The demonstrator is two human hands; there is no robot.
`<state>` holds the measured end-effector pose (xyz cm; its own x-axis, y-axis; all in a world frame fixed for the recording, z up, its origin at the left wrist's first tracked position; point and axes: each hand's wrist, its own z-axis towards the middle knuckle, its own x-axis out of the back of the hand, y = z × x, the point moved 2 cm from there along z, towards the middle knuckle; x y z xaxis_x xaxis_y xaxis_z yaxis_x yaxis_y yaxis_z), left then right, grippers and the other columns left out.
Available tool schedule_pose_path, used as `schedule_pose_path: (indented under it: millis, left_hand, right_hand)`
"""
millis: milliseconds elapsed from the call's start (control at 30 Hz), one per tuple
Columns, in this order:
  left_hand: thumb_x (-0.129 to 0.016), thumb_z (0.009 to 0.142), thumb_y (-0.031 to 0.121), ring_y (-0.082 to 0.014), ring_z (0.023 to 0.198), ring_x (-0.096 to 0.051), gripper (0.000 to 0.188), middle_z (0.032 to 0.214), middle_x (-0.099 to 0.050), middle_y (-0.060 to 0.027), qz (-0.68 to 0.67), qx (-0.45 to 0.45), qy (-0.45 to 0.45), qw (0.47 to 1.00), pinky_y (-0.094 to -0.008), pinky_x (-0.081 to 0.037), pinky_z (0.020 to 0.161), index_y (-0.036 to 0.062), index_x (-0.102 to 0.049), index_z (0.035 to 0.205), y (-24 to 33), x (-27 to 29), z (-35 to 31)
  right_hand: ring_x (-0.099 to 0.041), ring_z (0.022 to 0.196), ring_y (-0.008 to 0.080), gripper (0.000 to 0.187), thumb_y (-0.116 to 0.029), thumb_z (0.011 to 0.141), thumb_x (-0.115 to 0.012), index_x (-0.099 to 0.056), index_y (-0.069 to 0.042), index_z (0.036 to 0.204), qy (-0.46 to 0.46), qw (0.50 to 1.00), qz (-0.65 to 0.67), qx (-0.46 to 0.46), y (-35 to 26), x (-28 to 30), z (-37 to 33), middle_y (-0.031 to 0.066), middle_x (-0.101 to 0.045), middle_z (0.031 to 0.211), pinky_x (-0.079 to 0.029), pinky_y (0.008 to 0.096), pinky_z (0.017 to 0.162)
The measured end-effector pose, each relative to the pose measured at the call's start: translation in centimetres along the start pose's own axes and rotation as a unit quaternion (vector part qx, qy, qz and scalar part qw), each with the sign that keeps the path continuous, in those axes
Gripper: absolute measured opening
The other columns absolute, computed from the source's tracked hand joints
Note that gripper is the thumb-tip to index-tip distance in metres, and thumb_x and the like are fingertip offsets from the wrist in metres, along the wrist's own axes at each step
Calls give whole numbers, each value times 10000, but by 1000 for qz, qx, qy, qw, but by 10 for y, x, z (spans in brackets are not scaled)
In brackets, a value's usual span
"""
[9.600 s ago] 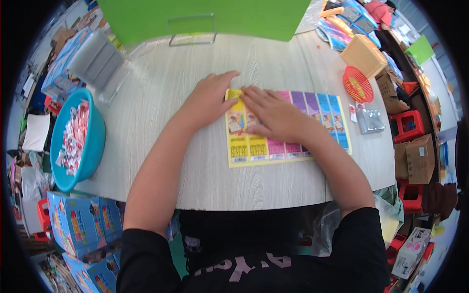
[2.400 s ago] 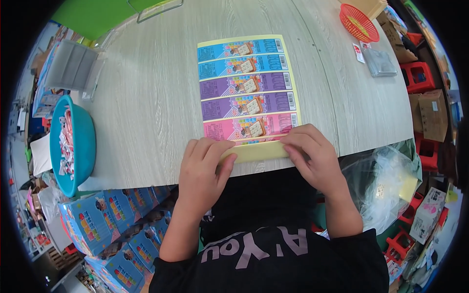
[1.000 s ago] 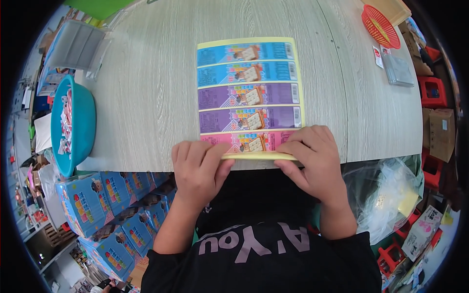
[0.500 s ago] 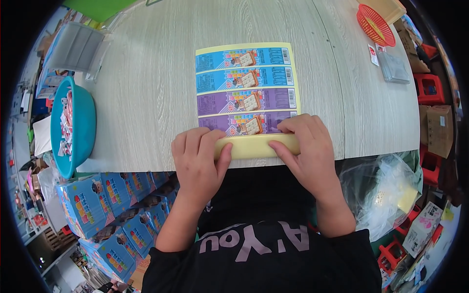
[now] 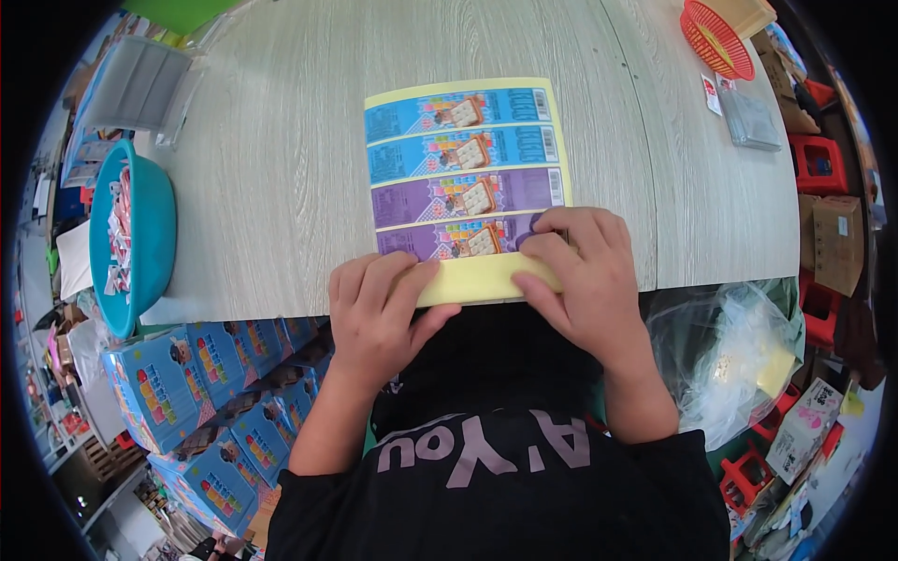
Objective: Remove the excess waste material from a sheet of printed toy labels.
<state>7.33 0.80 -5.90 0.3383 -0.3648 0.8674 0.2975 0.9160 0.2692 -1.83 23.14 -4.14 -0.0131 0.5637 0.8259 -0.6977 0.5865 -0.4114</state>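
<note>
A sheet of long stickers point(image 5: 463, 154) lies on the pale wood table point(image 5: 281, 159), with blue strips at the far end and purple strips nearer me. Its near end is folded back, so the plain yellow backing point(image 5: 477, 279) faces up along the table's front edge. My left hand point(image 5: 379, 313) pinches the left part of that fold. My right hand point(image 5: 580, 276) grips the right part, its fingertips resting on the nearest purple strip.
A teal basin point(image 5: 131, 238) full of small red-and-white packets stands at the left edge. A clear plastic tray point(image 5: 136, 89) sits behind it. A red mesh basket point(image 5: 716, 37) and a clear packet point(image 5: 748, 117) lie far right. Blue printed boxes point(image 5: 201, 383) are stacked below.
Both hands have worked the folded end farther up the sheet: the pink strips are now hidden under the yellow fold. Long before, the sheet lay sideways.
</note>
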Motion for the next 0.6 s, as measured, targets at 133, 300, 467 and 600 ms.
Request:
schedule_pose_path:
  millis: [133, 300, 467, 600]
  left_hand:
    - [-770, 852, 424, -270, 975, -567, 379, 1015, -608, -59, -16, 28, 1, 999, -414, -439, 858, 90, -732, 1027, -2, 3, 2]
    - [-765, 861, 363, -293, 942, -557, 300, 954, -585, -73, -26, 30, -21, 999, -420, -429, 831, 83, -721, 957, -3, 7, 17]
    - [-763, 868, 331, -308, 933, -542, 298, 941, -581, -84, -30, 62, -56, 996, -432, -421, 810, 76, -691, 1006, -8, 1, 36]
    - [-765, 873, 312, -312, 967, -544, 335, 978, -591, -93, -4, 82, -11, 997, -435, -431, 829, 74, -664, 1086, -5, -4, 37]
  right_hand:
    - [-598, 945, 296, 306, -299, 796, -804, -700, -85, 989, -45, 996, 66, 31, 0, 2, -4, 71, -658, 1021, -443, 424, 858]
    - [-607, 895, 296, 302, -288, 792, -820, -690, -78, 965, -33, 993, 108, 13, 2, 1, -3, 67, -676, 924, -445, 411, 833]
    - [-597, 883, 280, 262, -250, 803, -829, -662, -82, 916, -4, 991, 112, -67, 5, 0, 2, 55, -651, 936, -452, 410, 825]
    - [-588, 929, 303, 245, -210, 807, -819, -664, -62, 925, 8, 993, 77, -93, 0, -5, 9, 82, -644, 987, -457, 409, 835]
